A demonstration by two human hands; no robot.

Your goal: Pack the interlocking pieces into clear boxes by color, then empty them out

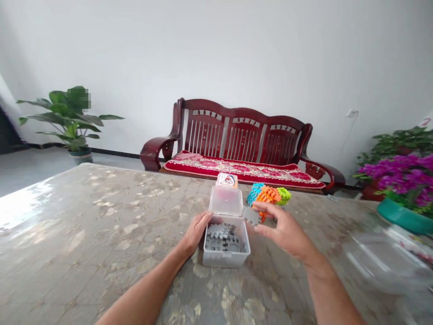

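A clear plastic box (226, 258) stands on the table with its lid (226, 201) swung back. Grey notched building pieces (221, 237) lie heaped inside it. My left hand (196, 229) grips the box's left wall near the back corner, fingers closed on it. In my right hand (279, 225), a flat grey notched building piece (252, 216) is pinched between thumb and fingers, just beyond the box's right rim. Behind that hand sits a pile of blue pieces (255, 192), orange pieces (269, 194) and lime green pieces (284, 196).
A patterned cloth covers the table (101, 234). A small container with a printed label (227, 180) stands behind the lid. At the right are a clear plastic tray (382, 259) and purple flowers in a green pot (406, 214). A wooden bench (243, 135) stands beyond the table.
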